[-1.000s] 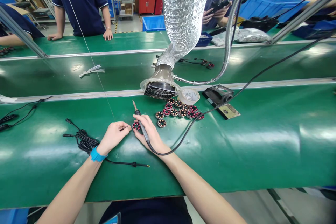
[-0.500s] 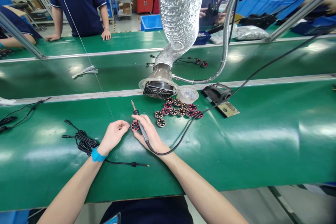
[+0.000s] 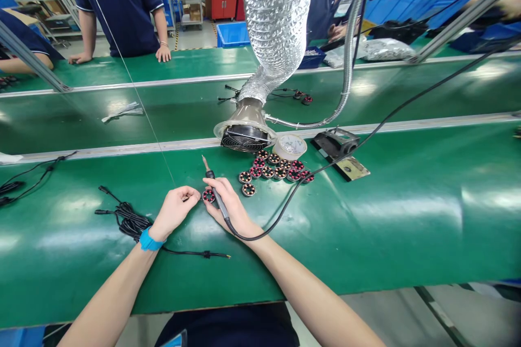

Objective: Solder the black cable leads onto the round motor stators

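My right hand [image 3: 233,207] is closed around a soldering iron [image 3: 220,199], its tip pointing up and away from me. The fingers of that hand also touch a small round motor stator [image 3: 208,196] with red windings. At the stator's left edge, my left hand [image 3: 181,205] is pinched closed; whatever lies between its fingertips is too small to make out. A blue wristband [image 3: 151,239] circles my left wrist. Beside it lies a bundle of black cables [image 3: 132,220], one stripped end [image 3: 220,255] running toward me. More stators [image 3: 267,172] sit grouped right of my hands.
A fume extractor [image 3: 246,138] on a foil duct [image 3: 277,11] hangs just beyond my hands. Behind the stators are a tape roll [image 3: 290,147] and an iron stand [image 3: 340,152]. The iron's cord [image 3: 391,114] crosses rightward. A thin strand [image 3: 134,87] descends near my left hand. Co-workers stand opposite.
My hands keep their pose at the stator. On the far strip, the pale strips and the small cabled parts have shifted left. The co-worker behind the duct has moved a little.
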Demonstrator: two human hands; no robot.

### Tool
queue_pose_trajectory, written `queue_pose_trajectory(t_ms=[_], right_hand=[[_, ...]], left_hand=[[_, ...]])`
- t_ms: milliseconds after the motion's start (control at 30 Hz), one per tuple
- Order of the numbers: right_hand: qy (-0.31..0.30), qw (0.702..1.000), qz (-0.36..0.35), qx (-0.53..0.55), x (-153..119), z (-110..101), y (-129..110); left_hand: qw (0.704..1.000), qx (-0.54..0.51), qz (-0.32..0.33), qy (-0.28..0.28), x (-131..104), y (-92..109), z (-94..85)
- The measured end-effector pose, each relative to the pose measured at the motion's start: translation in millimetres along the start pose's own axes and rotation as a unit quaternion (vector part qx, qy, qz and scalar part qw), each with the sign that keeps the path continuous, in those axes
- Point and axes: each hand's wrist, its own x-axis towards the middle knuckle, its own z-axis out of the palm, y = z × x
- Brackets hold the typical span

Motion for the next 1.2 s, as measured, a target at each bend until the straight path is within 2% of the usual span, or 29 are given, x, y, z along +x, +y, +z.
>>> queue_pose_trajectory(t_ms=[267,467,667,867,1000,1200], right_hand=[[0.006,1.0,-0.006,-0.002,1.4,-1.2,-1.1],[0.014,1.0,-0.01,0.002,2.4,-5.2,2.6],[0.015,1.0,-0.007,-0.003,1.7,-5.6,6.3],[0.019,1.0,-0.004,0.015,3.0,-4.8,6.2],[0.024,0.999,-0.005,0.027,3.4,-4.1,5.5],[0.022,0.999,-0.005,0.037,4.3,-3.9,3.8]], left_hand=[[1.0,-0.006,0.013,0.011,0.6,0.4,0.8],[0.998,-0.029,-0.051,-0.015,-3.4,5.2,-1.6],[0.997,-0.051,-0.047,-0.039,-3.0,2.7,-7.6],[0.991,-0.093,-0.086,-0.036,-3.5,10.0,-6.2],[0.993,-0.076,-0.081,-0.025,-1.9,10.3,-3.2],[0.997,-0.055,-0.049,-0.01,0.5,0.5,-1.3]])
